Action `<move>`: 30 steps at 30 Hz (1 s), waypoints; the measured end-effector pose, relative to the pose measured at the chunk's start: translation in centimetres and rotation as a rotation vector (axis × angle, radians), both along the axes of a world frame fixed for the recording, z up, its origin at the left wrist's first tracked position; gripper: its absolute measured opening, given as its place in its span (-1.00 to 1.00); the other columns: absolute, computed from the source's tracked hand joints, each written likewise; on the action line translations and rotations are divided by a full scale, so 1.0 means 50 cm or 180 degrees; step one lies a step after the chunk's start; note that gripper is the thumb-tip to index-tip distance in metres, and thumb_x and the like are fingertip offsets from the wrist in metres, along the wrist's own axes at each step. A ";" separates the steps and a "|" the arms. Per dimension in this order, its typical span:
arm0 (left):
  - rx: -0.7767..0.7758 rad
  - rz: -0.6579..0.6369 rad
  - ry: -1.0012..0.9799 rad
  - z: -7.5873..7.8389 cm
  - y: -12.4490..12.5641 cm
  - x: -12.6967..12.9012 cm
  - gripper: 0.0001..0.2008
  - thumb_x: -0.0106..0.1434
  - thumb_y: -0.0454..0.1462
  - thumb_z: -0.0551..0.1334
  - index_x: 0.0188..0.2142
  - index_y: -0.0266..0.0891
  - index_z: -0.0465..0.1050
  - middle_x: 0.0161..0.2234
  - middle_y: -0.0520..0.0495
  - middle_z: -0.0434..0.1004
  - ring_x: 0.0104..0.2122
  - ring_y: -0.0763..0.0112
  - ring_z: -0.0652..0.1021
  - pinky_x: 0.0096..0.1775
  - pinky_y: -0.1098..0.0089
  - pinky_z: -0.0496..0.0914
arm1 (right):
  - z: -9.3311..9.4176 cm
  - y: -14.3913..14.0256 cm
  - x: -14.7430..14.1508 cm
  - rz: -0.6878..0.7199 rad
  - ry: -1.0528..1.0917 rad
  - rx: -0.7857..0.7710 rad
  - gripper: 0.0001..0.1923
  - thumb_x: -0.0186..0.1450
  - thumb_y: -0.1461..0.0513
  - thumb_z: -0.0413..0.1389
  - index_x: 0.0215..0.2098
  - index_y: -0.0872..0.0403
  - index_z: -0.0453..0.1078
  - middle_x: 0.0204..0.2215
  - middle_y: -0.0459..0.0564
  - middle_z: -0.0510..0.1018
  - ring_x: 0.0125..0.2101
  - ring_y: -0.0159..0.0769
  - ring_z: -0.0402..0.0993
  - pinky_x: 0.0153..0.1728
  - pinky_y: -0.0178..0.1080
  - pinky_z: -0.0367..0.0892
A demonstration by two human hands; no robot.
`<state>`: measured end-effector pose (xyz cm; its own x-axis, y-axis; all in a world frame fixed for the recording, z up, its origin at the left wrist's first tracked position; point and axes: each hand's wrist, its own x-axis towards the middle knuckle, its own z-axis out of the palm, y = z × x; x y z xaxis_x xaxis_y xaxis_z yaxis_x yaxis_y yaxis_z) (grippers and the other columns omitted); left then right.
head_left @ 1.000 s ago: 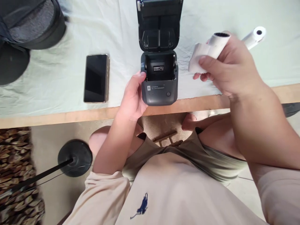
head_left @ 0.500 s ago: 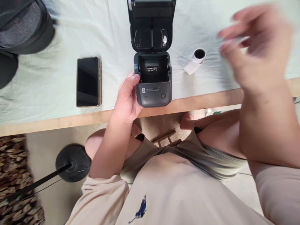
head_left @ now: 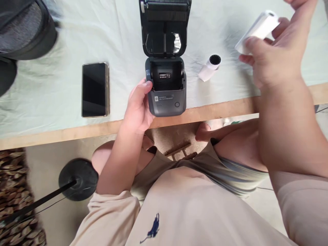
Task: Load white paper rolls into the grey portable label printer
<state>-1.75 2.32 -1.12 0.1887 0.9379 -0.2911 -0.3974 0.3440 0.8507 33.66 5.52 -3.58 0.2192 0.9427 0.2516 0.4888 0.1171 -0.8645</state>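
Head view looks straight down on a small dark-grey label printer (head_left: pixel 166 92) that sits at the near edge of the table, its lid (head_left: pixel 165 29) swung up and back so the paper bay lies open. Your left hand (head_left: pixel 138 109) grips the printer's left side, thumb resting on the rim of the bay and the palm pressed against the casing. Your right hand (head_left: pixel 275 58) is raised over the right part of the table and grasps a white paper roll (head_left: pixel 257 30) between thumb and fingers; the roll is tilted, its far end pointing up and away from you, and it is well apart from the printer. A second paper roll (head_left: pixel 210 67) lies on the cloth just to the right of the printer, its dark hollow core turned toward the camera and a loose flap of paper trailing at its near end.

The table is covered by a pale green cloth (head_left: pixel 64 37), with a bare wooden edge (head_left: pixel 77 130) running along the side nearest you. A smartphone (head_left: pixel 95 89) lies face up with a dark screen to the left of the printer, well apart from your left hand. A dark rounded object with a grey fabric top (head_left: pixel 28 27) sits at the far left corner. Below the table, a black round stand base (head_left: pixel 78 179) rests on the floor.
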 end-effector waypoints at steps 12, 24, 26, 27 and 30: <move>0.0170 -0.0199 -0.0086 -0.005 -0.005 0.001 -0.86 0.39 -0.17 0.30 -0.16 -0.06 0.66 -0.06 -0.10 0.79 0.39 -0.03 0.55 0.26 0.10 0.61 | 0.163 -0.094 -0.232 0.0446 0.0379 0.0407 -0.41 0.18 0.35 0.16 0.18 -0.02 0.55 0.04 -0.12 0.65 0.04 -0.20 0.66 0.04 -0.14 0.67; 0.0314 -0.0187 -0.0108 -0.003 -0.014 0.010 -0.86 0.29 -0.14 0.41 -0.15 -0.03 0.64 -0.01 -0.10 0.78 0.44 -0.09 0.52 0.19 0.17 0.65 | 0.130 -0.100 -0.334 0.0767 -0.2189 0.0196 -0.61 0.39 0.32 0.13 0.12 -0.10 0.54 -0.14 -0.01 0.79 -0.02 0.11 0.72 0.09 0.06 0.47; 0.0341 -0.0170 -0.0291 -0.006 -0.014 0.008 -0.89 0.33 -0.19 0.39 -0.15 -0.08 0.64 -0.02 -0.13 0.78 0.42 -0.08 0.54 0.21 0.15 0.64 | 0.120 -0.101 -0.335 0.0671 -0.2258 0.0403 -0.78 0.40 0.32 0.11 -0.13 -0.10 0.54 -0.27 -0.06 0.77 -0.11 0.04 0.73 0.08 0.05 0.42; 0.0358 -0.0170 -0.0384 -0.007 -0.014 0.007 -0.90 0.36 -0.20 0.37 -0.15 -0.11 0.63 -0.02 -0.15 0.78 0.41 -0.08 0.55 0.22 0.14 0.63 | 0.115 -0.103 -0.337 0.0687 -0.2229 0.0518 -0.81 0.43 0.30 0.10 -0.21 -0.11 0.52 -0.29 -0.08 0.76 -0.12 0.00 0.73 0.07 0.04 0.40; 0.0407 -0.0184 -0.0595 -0.009 -0.016 0.004 -0.84 0.45 -0.15 0.34 -0.17 -0.19 0.61 -0.05 -0.20 0.77 0.35 -0.06 0.60 0.23 0.11 0.62 | 0.101 -0.110 -0.341 0.0945 -0.1982 0.0879 -0.77 0.53 0.18 0.09 -0.29 -0.11 0.50 -0.23 -0.12 0.78 -0.09 -0.09 0.73 0.05 0.01 0.37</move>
